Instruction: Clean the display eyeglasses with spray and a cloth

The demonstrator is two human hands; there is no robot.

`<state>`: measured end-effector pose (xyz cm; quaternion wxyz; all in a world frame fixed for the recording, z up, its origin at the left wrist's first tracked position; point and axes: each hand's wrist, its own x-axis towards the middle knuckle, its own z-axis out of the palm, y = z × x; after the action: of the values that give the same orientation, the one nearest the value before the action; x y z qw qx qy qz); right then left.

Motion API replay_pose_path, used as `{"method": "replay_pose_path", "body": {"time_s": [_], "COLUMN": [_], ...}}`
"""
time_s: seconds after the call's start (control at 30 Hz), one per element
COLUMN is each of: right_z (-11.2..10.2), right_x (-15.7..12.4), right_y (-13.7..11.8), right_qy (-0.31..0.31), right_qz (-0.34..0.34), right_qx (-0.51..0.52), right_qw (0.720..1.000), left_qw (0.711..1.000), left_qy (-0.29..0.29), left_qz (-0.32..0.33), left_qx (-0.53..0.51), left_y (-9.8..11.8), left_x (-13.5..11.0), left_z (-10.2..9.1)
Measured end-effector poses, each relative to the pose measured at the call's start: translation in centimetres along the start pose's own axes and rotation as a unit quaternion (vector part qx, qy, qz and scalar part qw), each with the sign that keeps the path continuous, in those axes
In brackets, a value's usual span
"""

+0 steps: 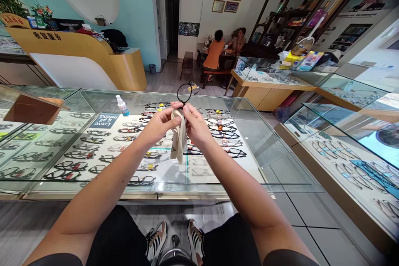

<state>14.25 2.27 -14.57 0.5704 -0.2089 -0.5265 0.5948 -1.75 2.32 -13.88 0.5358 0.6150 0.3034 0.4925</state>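
Note:
Black-rimmed eyeglasses (184,100) are held on end over the counter, one round lens pointing up and a temple reaching to the right. The other end of the frame is hidden by fingers and cloth. My left hand (163,121) is closed, pinching a beige cleaning cloth (178,143) against the lower part of the glasses. From between the hands the cloth hangs down. My right hand (196,124) is closed too, its fingertips gripping the glasses near the bridge and touching the cloth.
Below my hands is a glass display case (249,162) with rows of eyeglasses inside. A white spray bottle (122,106) stands on it at left, and a brown tilted board or mirror (33,108) farther left. More glass cases (336,149) flank the right. Two people sit at a back table.

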Motion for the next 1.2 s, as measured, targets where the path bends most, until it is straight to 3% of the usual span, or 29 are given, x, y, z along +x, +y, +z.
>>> {"method": "replay_pose_path", "body": {"time_s": [0.37, 0.57, 0.87, 1.03, 1.2], "right_z": [0.3, 0.4, 0.4, 0.5, 0.4], "right_x": [0.0, 0.0, 0.0, -0.2, -0.4], "right_y": [-0.5, -0.5, -0.4, -0.3, -0.4], "right_qy": [0.028, 0.022, 0.030, 0.017, 0.011], "right_qz": [0.031, 0.023, 0.026, 0.036, 0.039], "right_qx": [0.021, 0.047, 0.027, 0.023, 0.022], "right_qw": [0.999, 0.998, 0.999, 0.999, 0.999], "left_qw": [0.997, 0.999, 1.000, 0.998, 0.997], "left_qy": [-0.057, -0.003, -0.008, 0.040, 0.077], "left_qz": [-0.019, -0.040, -0.017, -0.036, -0.016], "left_qx": [-0.039, -0.028, -0.016, -0.029, -0.017], "left_y": [0.2, -0.5, -0.9, -0.9, -0.3], "left_x": [-0.3, -0.3, -0.5, -0.5, -0.8], "left_z": [-0.2, -0.2, 0.5, 1.1, 1.7]}}
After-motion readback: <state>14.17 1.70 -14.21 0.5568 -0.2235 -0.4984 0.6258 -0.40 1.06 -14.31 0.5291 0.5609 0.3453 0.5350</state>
